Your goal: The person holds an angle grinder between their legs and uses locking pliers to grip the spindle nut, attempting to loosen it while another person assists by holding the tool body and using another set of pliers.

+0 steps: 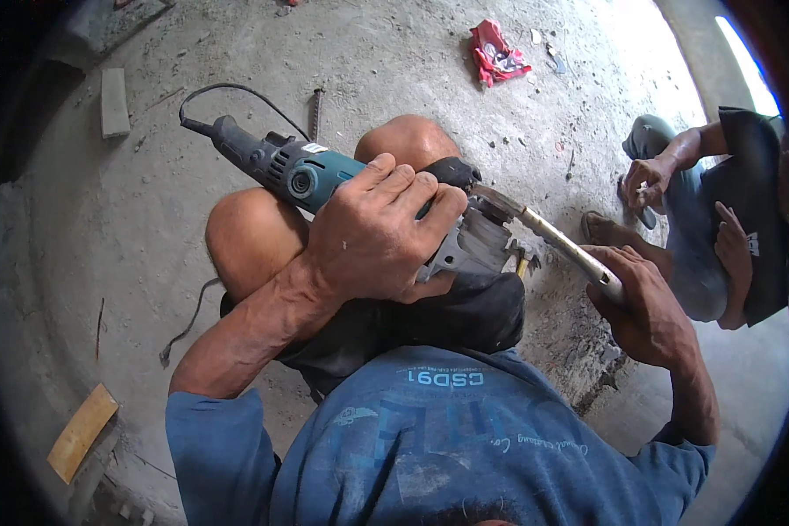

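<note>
My left hand (377, 230) is closed around the front of a teal and black angle grinder (324, 177), which lies slantwise over my knees with its grey guard (478, 245) to the right. Closed too is my right hand (642, 302), on a long, worn metal tool with a pale, rod-like handle (570, 247). The tool's darker far end meets the grinder's head; I cannot make out what kind of tool it is or how it grips there. Under the guard, a small hammer (526, 254) with a yellow handle is partly visible.
The grinder's cord (237, 88) loops behind it; a cord end with a plug (167, 355) lies left of my leg. Around me are wooden pieces (114, 103), a short rebar (316, 114) and a red crumpled cloth (497, 57). Another person (719, 210) squats at the right.
</note>
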Tool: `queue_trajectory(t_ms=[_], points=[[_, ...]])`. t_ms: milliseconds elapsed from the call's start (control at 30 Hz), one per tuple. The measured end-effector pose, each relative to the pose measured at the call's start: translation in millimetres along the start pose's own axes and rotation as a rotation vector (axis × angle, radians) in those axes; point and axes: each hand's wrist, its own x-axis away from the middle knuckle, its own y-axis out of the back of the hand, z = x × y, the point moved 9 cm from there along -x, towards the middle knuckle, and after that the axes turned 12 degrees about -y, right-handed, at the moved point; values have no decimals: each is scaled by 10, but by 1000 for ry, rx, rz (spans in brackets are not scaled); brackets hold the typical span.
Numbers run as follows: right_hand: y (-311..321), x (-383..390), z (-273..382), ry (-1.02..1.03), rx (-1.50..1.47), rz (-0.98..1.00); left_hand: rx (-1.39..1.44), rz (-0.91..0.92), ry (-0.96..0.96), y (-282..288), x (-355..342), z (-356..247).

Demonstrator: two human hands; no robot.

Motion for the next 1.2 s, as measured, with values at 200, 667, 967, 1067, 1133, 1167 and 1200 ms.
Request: queue_trajectory(t_ms=[200,667,967,1067,1133,1167,1200], points=[[-8,35,-68,20,6,-62,-8,-18,-11,-5,-12,-32],[-88,-29,-136,115,43,-47,-28,-22,-37,13,-15,-80],[-145,-94,-213,-18,-3,60,-40,-12,-23,-39,-16,-58],[-157,-112,-197,47,-1,32,-44,-6,-58,-13,-30,-84],[-157,-162,-212,72,40,21,-50,3,-40,-27,-34,-71],[-166,-181,-244,70,43,21,-49,0,-39,-25,-41,-63],[-175,-192,-255,102,67,5,-41,-1,-36,-22,-43,-58]])
